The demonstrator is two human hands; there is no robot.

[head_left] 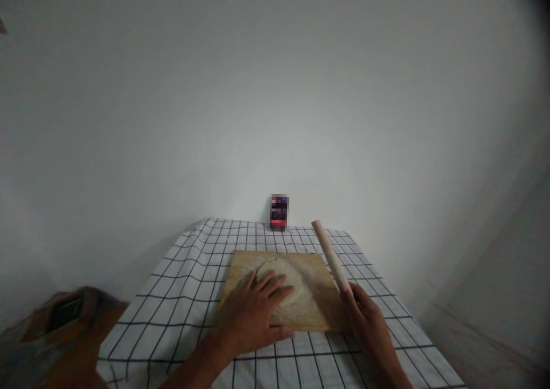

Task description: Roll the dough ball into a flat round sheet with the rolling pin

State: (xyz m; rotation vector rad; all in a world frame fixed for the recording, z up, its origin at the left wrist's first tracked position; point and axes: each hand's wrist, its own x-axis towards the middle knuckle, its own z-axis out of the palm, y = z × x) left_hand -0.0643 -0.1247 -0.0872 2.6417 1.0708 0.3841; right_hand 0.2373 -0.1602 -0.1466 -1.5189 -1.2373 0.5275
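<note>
A flattened round of pale dough [292,280] lies on a floured wooden board [322,309]. Over its near left part rests my left hand [253,311], fingers spread, hiding some of the dough. Beyond the board's right side, my right hand [365,314] is wrapped round the lower end of a wooden rolling pin [330,254]. The pin is tilted, its free end pointing up and away to the left, apart from the dough.
A white tablecloth with black checks [180,297] covers the table. At its far edge, against a plain wall [275,91], stands a small blurred dark object [279,212]. An open cardboard box [64,317] sits low at the left.
</note>
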